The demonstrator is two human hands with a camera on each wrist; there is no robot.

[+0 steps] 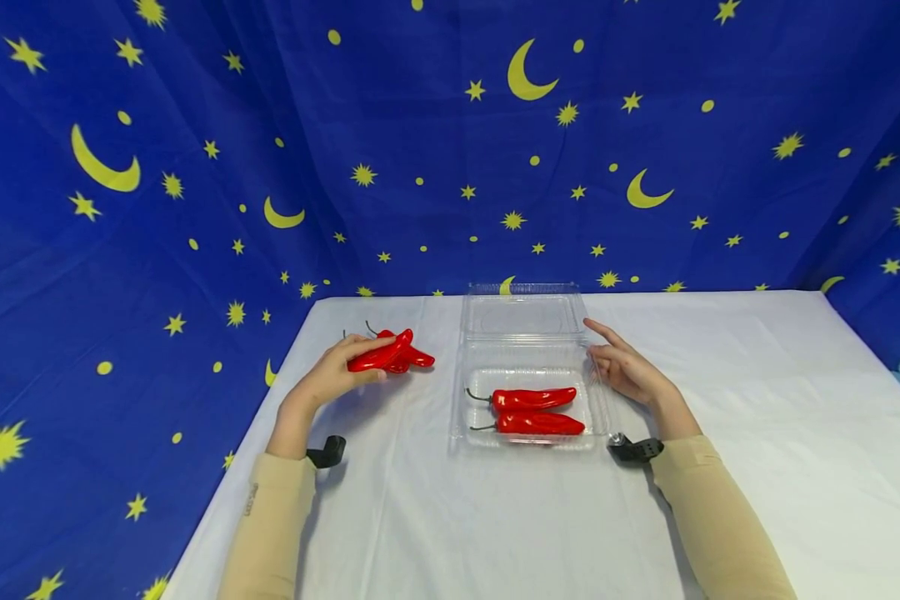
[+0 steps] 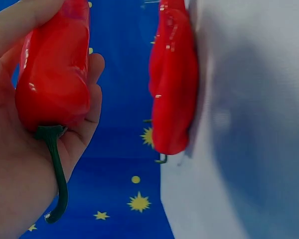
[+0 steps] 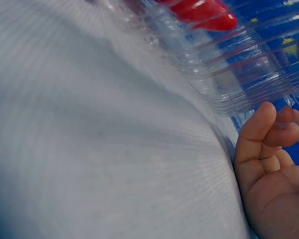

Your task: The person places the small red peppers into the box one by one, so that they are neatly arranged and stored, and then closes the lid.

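My left hand [image 1: 328,375] holds a glossy red chili pepper [image 2: 55,84] with a dark green, curved stem, fingers and thumb round its body. Just beyond it, more red peppers [image 1: 418,358] lie on the white cloth; the held one partly hides them. To the right stands a clear plastic clamshell box [image 1: 600,408], its lid [image 1: 521,317] folded back. Inside the box lie two red peppers, a rear one [image 1: 528,399] and a front one [image 1: 540,424], stems pointing left. At the box's right side is my right hand [image 1: 630,375], index finger stretched along the lid's edge, other fingers loosely bent.
A white cloth [image 1: 397,517] covers the table. Blue fabric [image 1: 435,125] with yellow moons and stars hangs behind it and along the sides. Each wrist wears a small black camera, one on the left [image 1: 328,451] and one on the right [image 1: 636,448].
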